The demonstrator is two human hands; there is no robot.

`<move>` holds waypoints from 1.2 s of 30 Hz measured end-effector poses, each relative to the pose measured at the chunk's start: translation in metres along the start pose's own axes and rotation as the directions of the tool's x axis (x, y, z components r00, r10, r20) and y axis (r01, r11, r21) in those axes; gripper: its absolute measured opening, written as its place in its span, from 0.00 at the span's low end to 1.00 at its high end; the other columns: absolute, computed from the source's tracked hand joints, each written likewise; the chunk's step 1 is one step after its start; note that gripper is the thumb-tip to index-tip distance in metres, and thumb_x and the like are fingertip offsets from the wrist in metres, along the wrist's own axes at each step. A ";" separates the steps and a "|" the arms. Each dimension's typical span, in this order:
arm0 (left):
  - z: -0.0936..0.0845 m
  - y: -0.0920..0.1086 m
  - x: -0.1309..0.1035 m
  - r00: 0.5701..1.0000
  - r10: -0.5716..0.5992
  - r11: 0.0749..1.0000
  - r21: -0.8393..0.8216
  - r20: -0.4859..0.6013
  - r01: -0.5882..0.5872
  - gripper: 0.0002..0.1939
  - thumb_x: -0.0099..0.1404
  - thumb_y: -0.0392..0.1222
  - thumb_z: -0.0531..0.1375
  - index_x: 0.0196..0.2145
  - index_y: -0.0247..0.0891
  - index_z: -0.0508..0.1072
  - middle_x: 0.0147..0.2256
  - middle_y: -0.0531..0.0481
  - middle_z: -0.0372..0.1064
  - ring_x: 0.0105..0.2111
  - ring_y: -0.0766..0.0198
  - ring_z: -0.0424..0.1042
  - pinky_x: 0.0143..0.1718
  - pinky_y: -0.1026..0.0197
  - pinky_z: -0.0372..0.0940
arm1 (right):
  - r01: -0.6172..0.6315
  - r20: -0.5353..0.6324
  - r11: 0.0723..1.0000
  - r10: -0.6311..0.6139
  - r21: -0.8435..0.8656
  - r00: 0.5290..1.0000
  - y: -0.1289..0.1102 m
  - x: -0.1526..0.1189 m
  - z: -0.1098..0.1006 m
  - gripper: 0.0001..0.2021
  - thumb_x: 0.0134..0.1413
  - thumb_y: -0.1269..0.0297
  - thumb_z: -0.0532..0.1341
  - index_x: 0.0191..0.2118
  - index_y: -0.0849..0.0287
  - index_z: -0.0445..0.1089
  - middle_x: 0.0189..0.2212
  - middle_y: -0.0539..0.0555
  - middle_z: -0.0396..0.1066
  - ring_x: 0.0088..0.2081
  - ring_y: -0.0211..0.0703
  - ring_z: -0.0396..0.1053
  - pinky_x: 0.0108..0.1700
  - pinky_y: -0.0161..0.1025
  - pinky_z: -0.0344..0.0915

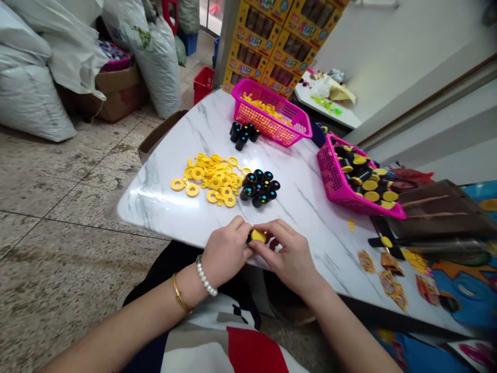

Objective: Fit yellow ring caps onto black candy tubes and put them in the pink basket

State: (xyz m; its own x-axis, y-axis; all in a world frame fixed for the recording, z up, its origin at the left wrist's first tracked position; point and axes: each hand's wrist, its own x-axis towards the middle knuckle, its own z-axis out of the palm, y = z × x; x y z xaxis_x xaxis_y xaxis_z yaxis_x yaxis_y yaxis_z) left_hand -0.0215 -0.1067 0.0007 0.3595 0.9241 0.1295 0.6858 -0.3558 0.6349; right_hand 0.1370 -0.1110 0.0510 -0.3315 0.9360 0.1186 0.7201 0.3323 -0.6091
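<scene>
Close to the table's front edge, my left hand [229, 248] and my right hand [286, 251] meet around one small black cylinder with a yellow disc-shaped cap [258, 236]. Left fingers are closed on its black side, while the right thumb and index finger pinch the yellow cap. Just beyond my hands stands a cluster of black cylinders [259, 187] with coloured dots inside. To its left lies a loose pile of yellow rings [213, 176], some with small tabs. Farther back is a smaller group of black cylinders [243, 135].
A pink basket [267, 127] of yellow parts stands at the back of the marble-patterned table [155, 207]. Another pink basket [334, 181], at right, holds capped black cylinders. Small packets [392, 290] lie at the right edge. Yellow boxes [272, 57] are stacked behind; white sacks [155, 62] stand left.
</scene>
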 end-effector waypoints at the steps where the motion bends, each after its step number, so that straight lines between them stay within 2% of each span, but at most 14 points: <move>1: 0.000 0.001 -0.001 1.000 -0.001 1.000 0.000 -0.003 0.001 0.09 0.61 0.35 0.59 0.40 0.39 0.68 0.38 0.50 0.64 0.35 0.60 0.68 0.33 0.60 0.64 | 0.007 -0.037 1.000 -0.008 -0.019 0.999 -0.001 -0.003 0.004 0.07 0.55 0.69 0.62 0.41 0.57 0.70 0.34 0.54 0.68 0.32 0.41 0.67 0.33 0.37 0.65; 4: 0.002 0.002 -0.005 1.000 -0.004 1.000 -0.030 -0.010 0.003 0.10 0.59 0.29 0.56 0.39 0.40 0.66 0.37 0.51 0.64 0.34 0.60 0.67 0.33 0.60 0.62 | 0.020 -0.077 0.999 -0.023 -0.036 0.997 0.000 -0.007 0.012 0.10 0.53 0.72 0.61 0.42 0.58 0.68 0.35 0.54 0.66 0.34 0.42 0.67 0.35 0.37 0.65; 8: 0.007 -0.005 0.001 1.000 -0.021 0.998 -0.065 0.005 0.021 0.10 0.59 0.27 0.53 0.36 0.40 0.65 0.35 0.51 0.63 0.34 0.61 0.67 0.36 0.60 0.62 | 0.017 -0.066 0.999 -0.018 -0.030 0.998 0.009 0.000 0.011 0.10 0.45 0.74 0.64 0.36 0.59 0.67 0.32 0.51 0.65 0.32 0.40 0.66 0.33 0.35 0.65; 13: 0.004 -0.004 0.004 0.999 0.012 0.996 -0.085 0.031 -0.009 0.11 0.59 0.29 0.56 0.40 0.40 0.67 0.36 0.52 0.64 0.36 0.61 0.67 0.37 0.60 0.62 | 0.096 -0.010 0.995 -0.096 -0.021 0.995 0.012 0.000 0.008 0.08 0.54 0.71 0.62 0.41 0.59 0.69 0.33 0.52 0.65 0.34 0.40 0.66 0.37 0.35 0.64; 16: 0.003 -0.002 0.005 1.000 -0.009 0.999 -0.044 0.026 0.010 0.11 0.59 0.30 0.57 0.40 0.39 0.68 0.36 0.51 0.64 0.36 0.60 0.67 0.37 0.60 0.62 | 0.087 -0.029 0.994 -0.089 -0.067 0.996 0.015 -0.003 0.013 0.08 0.58 0.69 0.59 0.44 0.59 0.68 0.36 0.54 0.65 0.35 0.41 0.66 0.38 0.37 0.64; 18: 0.002 -0.001 0.005 0.999 -0.027 0.999 -0.027 0.022 0.028 0.08 0.60 0.32 0.58 0.39 0.37 0.68 0.36 0.50 0.64 0.35 0.59 0.67 0.36 0.59 0.62 | 0.045 -0.031 0.998 -0.044 0.043 0.999 0.018 -0.005 0.014 0.10 0.58 0.68 0.59 0.45 0.59 0.68 0.37 0.55 0.67 0.36 0.41 0.67 0.39 0.38 0.64; 20: -0.001 0.001 0.003 0.999 -0.035 0.998 -0.045 0.023 0.036 0.06 0.61 0.35 0.59 0.38 0.36 0.69 0.36 0.49 0.65 0.36 0.59 0.67 0.37 0.59 0.62 | -0.045 0.024 0.960 0.040 0.276 0.999 0.023 -0.007 0.011 0.11 0.58 0.65 0.60 0.46 0.59 0.68 0.38 0.54 0.69 0.35 0.40 0.67 0.38 0.36 0.65; 23: -0.009 0.002 -0.001 0.999 -0.004 0.987 -0.157 0.052 0.013 0.15 0.59 0.39 0.64 0.44 0.36 0.70 0.38 0.48 0.66 0.38 0.59 0.67 0.39 0.59 0.62 | -0.214 0.110 0.818 0.184 0.534 0.977 0.029 -0.007 0.005 0.16 0.58 0.58 0.60 0.48 0.61 0.68 0.34 0.53 0.72 0.31 0.38 0.68 0.32 0.34 0.64; 26: -0.017 0.004 -0.001 0.997 -0.021 0.948 -0.315 0.068 0.042 0.24 0.62 0.45 0.62 0.54 0.37 0.65 0.37 0.50 0.68 0.35 0.62 0.68 0.38 0.61 0.62 | -0.311 0.136 0.727 0.291 0.611 0.947 0.029 -0.005 0.004 0.18 0.57 0.53 0.60 0.47 0.62 0.68 0.27 0.50 0.71 0.27 0.36 0.67 0.29 0.33 0.63; 27: -0.019 0.005 0.001 0.997 -0.041 0.933 -0.354 0.065 0.061 0.21 0.64 0.47 0.59 0.53 0.38 0.66 0.36 0.50 0.69 0.34 0.62 0.68 0.38 0.61 0.62 | -0.328 0.142 0.708 0.309 0.626 0.940 0.028 -0.004 0.005 0.18 0.56 0.53 0.61 0.45 0.62 0.69 0.26 0.50 0.70 0.26 0.36 0.67 0.28 0.32 0.63; 29: -0.019 0.007 0.005 0.995 -0.077 0.909 -0.406 0.066 0.097 0.13 0.69 0.48 0.52 0.44 0.39 0.71 0.32 0.52 0.69 0.32 0.64 0.68 0.37 0.63 0.60 | -0.338 0.153 0.687 0.317 0.643 0.936 0.027 -0.002 0.009 0.16 0.55 0.53 0.62 0.40 0.62 0.69 0.25 0.49 0.69 0.24 0.34 0.67 0.27 0.31 0.63; 32: -0.015 0.008 0.012 0.985 -0.120 0.887 -0.434 0.120 0.161 0.17 0.69 0.50 0.50 0.28 0.38 0.68 0.26 0.54 0.66 0.28 0.65 0.65 0.31 0.64 0.57 | -0.336 0.197 0.686 0.276 0.645 0.941 0.031 -0.001 0.014 0.15 0.55 0.51 0.62 0.37 0.60 0.67 0.21 0.45 0.64 0.18 0.31 0.61 0.19 0.28 0.58; 34: -0.010 0.005 0.017 0.978 -0.130 0.865 -0.463 0.166 0.193 0.19 0.68 0.54 0.50 0.27 0.39 0.67 0.24 0.54 0.65 0.27 0.64 0.64 0.29 0.64 0.57 | -0.346 0.248 0.680 0.242 0.646 0.938 0.036 0.001 0.015 0.16 0.56 0.49 0.60 0.38 0.59 0.66 0.19 0.44 0.62 0.15 0.31 0.58 0.15 0.28 0.56; 36: -0.007 0.000 0.020 0.971 -0.118 0.835 -0.508 0.208 0.210 0.20 0.67 0.56 0.50 0.29 0.39 0.68 0.26 0.53 0.67 0.29 0.63 0.66 0.30 0.64 0.58 | -0.317 0.253 0.701 0.198 0.638 0.947 0.040 0.004 0.013 0.17 0.56 0.49 0.60 0.41 0.59 0.66 0.22 0.45 0.65 0.16 0.32 0.61 0.16 0.29 0.58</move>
State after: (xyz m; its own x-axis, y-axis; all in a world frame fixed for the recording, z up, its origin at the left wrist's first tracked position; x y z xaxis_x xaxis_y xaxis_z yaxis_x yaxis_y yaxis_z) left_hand -0.0189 -0.0872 0.0090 0.3996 0.9104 -0.1075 0.3267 -0.0318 0.9446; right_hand 0.1566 -0.0960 0.0166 -0.3254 0.9227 -0.2067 0.2211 -0.1382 -0.9654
